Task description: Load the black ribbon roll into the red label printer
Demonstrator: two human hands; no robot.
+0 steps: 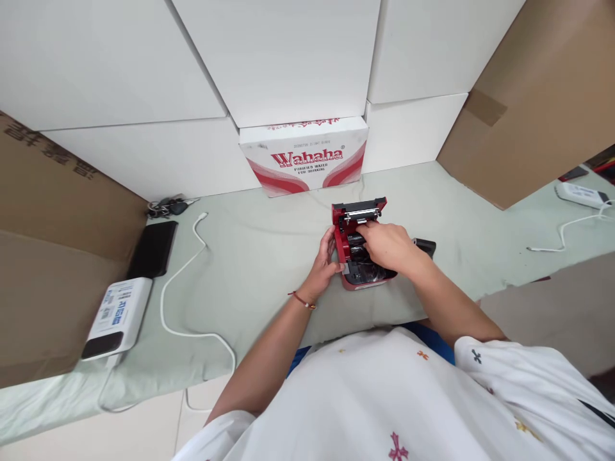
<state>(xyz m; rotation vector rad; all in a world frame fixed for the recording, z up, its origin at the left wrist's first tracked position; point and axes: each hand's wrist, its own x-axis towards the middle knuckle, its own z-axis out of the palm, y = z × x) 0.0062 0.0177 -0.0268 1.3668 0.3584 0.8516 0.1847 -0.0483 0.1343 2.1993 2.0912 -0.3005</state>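
Observation:
A small red and black label printer [368, 276] stands on the cloth in front of me with its lid [359, 208] raised and tilted back. A metal bar runs across the lid's underside, and shiny black film or rolls [358, 253] lie in the body. My left hand [325, 267] grips the printer's left side, fingers along the wall and thumb at the front corner. Reaching in from the right, my right hand [388, 245] has its fingers curled inside under the lid; their tips are partly hidden. A black object [425, 247] sticks out beyond my right wrist.
Behind the printer stands a white and red water carton [307, 157] against white boxes [288, 57]. Brown cardboard [533, 109] flanks the right, more cardboard [62, 256] the left. At left lie a white power bank [118, 314], a black slab [152, 248], keys [168, 206] and a white cable [163, 304].

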